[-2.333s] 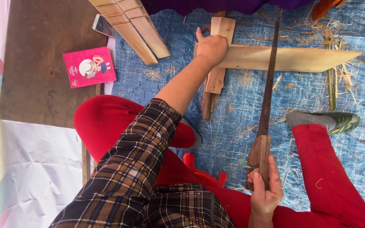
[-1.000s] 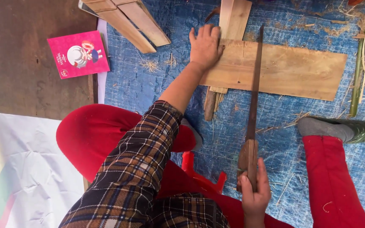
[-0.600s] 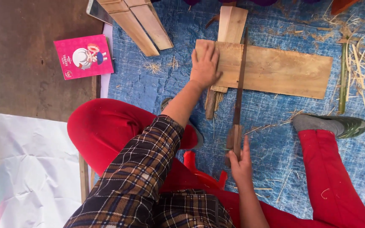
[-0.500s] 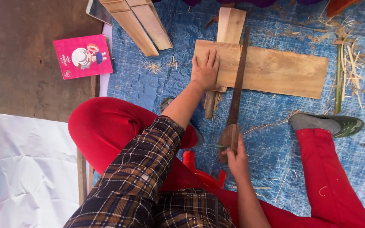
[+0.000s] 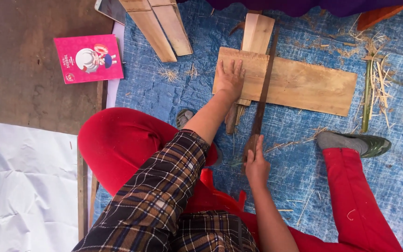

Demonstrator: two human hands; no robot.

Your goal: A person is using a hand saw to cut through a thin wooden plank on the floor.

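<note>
1. A seated person in red trousers saws a plank (image 5: 304, 84) laid flat on a blue tarp (image 5: 164, 93), seen from above.
2. The left hand (image 5: 231, 77) lies spread, palm down, on the plank's left end, just beside the saw (image 5: 263, 93).
3. The right hand (image 5: 256, 163) is wrapped tight around the saw's wooden handle near the tarp's lower middle; the blade runs up across the plank.
4. The plank rests across a narrower block (image 5: 256, 33), towards the tarp's top edge.
5. Judged from here, a clean cut needs firm downward weight from the left hand, fingers kept off the blade line, and long, straight strokes.
6. A shoe (image 5: 364, 143) sits near the plank's right end, not on it; that end looks free to shift.
7. Two slats (image 5: 157, 25) and a pink booklet (image 5: 88, 58) lie off to the upper left; straw (image 5: 381, 74) litters the tarp's right edge.
</note>
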